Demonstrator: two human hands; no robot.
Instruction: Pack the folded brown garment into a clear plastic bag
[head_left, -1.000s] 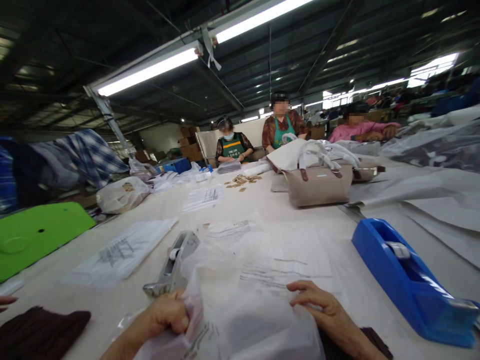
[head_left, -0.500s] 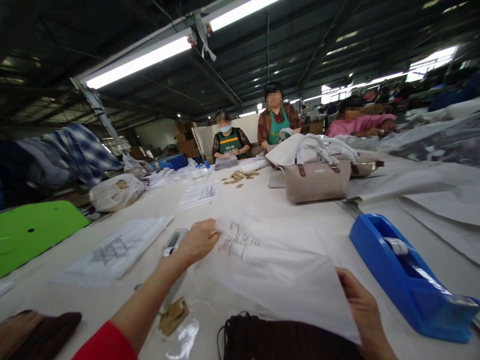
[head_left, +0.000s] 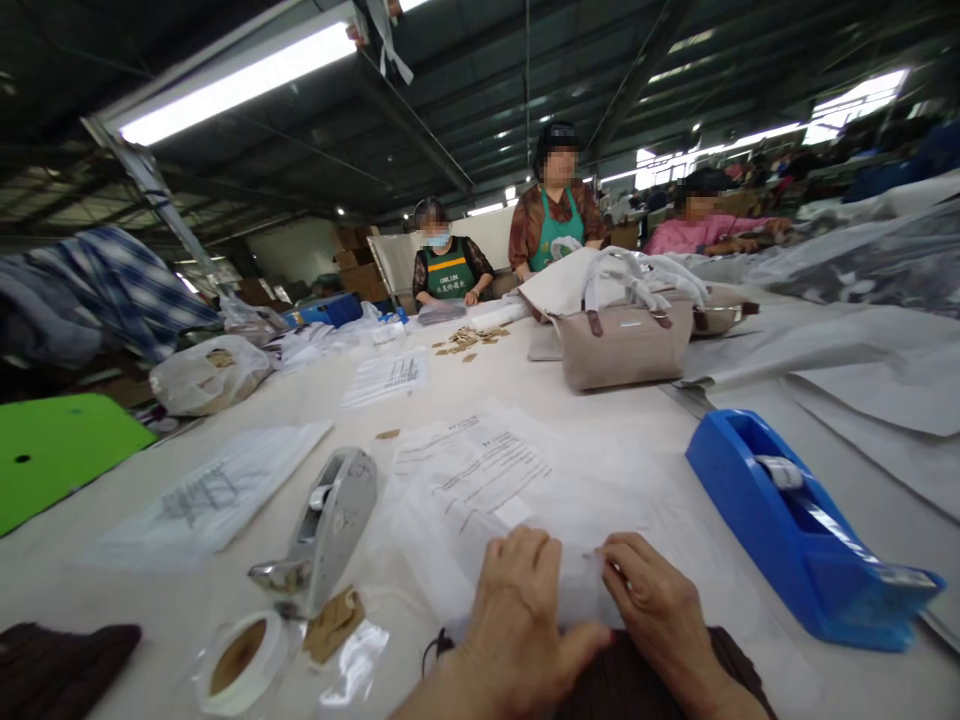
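At the far left a bright green plastic panel [head_left: 52, 450] runs off the frame edge, and below it a dark brown knitted piece [head_left: 60, 665] is cut off at the bottom corner. Next come a flat clear plastic bag with black print [head_left: 202, 495], a roll of clear tape [head_left: 240, 660] and a grey metal tape dispenser [head_left: 330, 520] lying on the white table [head_left: 480, 385].

The left hand [head_left: 517, 620] lies palm down with fingers spread on the near edge of a thin translucent plastic bag with printed text [head_left: 480, 475] — pressing it flat, not closed around anything. Just beside it the right hand [head_left: 660, 615] rests on the same edge, its fingertips seeming to pinch the film; whether it truly grips is hard to tell. Under both wrists sits a dark brown knitted garment [head_left: 645, 685], mostly hidden by the hands and cut off by the frame.

To the right stands a blue plastic tape dispenser [head_left: 795, 530]. Farther back is a beige handbag with white handles [head_left: 626, 335], and three people work at the far end — under long ceiling lights in a dim, steel-roofed hall.
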